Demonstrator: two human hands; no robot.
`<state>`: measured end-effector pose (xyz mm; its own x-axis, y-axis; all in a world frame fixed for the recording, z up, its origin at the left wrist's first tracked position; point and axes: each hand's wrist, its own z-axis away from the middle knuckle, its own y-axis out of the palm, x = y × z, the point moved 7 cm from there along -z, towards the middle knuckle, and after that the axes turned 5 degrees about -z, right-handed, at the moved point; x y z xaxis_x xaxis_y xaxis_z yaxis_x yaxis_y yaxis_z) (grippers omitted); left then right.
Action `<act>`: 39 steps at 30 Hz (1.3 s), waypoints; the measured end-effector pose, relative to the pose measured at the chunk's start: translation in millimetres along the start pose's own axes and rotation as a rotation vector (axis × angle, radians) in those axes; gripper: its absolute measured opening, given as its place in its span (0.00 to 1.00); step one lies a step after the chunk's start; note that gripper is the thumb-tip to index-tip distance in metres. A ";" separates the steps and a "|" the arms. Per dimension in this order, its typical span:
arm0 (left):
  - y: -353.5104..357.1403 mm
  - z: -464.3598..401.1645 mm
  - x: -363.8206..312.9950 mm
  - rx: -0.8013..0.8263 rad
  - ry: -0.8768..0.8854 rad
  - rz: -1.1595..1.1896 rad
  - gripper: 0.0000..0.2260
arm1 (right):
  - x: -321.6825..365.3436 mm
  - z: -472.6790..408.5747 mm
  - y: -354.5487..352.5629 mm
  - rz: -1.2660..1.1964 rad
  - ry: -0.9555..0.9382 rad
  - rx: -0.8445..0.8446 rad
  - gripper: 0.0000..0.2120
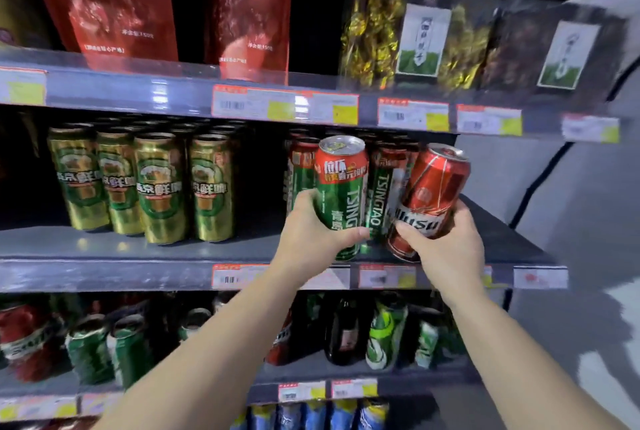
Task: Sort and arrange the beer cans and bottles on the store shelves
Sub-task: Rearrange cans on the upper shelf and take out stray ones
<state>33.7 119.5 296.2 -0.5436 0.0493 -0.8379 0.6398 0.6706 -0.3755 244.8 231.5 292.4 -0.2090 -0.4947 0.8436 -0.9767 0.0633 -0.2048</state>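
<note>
We're mid-sort on the middle shelf (104, 249). Left hand (311, 232) grips a green Tsingtao can (341, 197), fingers and thumb wrapped round its lower half, can upright and lifted just off the shelf's front edge. Right hand (446, 246) grips a red Wusu can (429, 201) near its base, can tilted with its top leaning right, also off the shelf surface as far as we can tell.

Relative to the Tsingtao can:
- Left of it, past an empty gap: a block of gold cans (145, 183), fronts lined up, several rows deep. Looks done.
- Directly behind and just right: the standing green Tsingtao row (379, 194), where this can presumably belongs.
- Touching or nearly touching on the right: the Wusu can. It's the only red one we see on this level, so we judge it's the stray being pulled out.

Below, the lower shelf (346, 370) is blurred but clearly mixed: red cans, green cans and a dark bottle (346, 332) jumbled together, some leaning. Untouched, we'd say.

Status estimate: gold block sorted, Tsingtao row mostly sorted, both held cans not yet placed, lower level is the bulk of the remaining work. Tea bags (104, 3) above aren't in scope.
</note>
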 end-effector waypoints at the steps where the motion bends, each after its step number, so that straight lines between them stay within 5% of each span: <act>1: 10.8 -1.3 -2.9 0.022 0.001 0.003 0.32 | -4.5 -2.6 -8.4 0.003 0.008 -0.003 0.35; 13: 130.4 -21.5 -56.5 0.045 0.130 -0.124 0.24 | -43.7 -22.1 -82.2 -0.018 0.053 -0.123 0.33; 24: 169.8 -42.1 -42.4 0.004 -0.020 -0.192 0.30 | -55.2 -26.3 -85.0 -0.024 0.065 -0.096 0.32; 29: 160.1 -34.3 -32.2 0.206 0.019 -0.153 0.28 | -46.6 -16.1 -75.3 -0.053 0.047 -0.058 0.33; 33: 117.3 -3.2 -25.9 0.293 0.036 0.113 0.24 | -35.9 7.3 -55.7 -0.084 0.050 -0.037 0.33; 36: 86.7 26.4 -21.8 0.396 0.048 0.313 0.33 | -22.8 38.0 -28.6 -0.071 0.038 0.028 0.33; 39: 51.6 54.0 -6.5 0.442 0.080 0.238 0.42 | -16.1 81.2 10.8 -0.082 0.051 0.155 0.35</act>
<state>99.6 113.9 260.9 -0.3837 0.2305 -0.8942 0.9103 0.2572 -0.3243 241.5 169.7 236.2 -0.1348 -0.4480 0.8838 -0.9723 -0.1119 -0.2050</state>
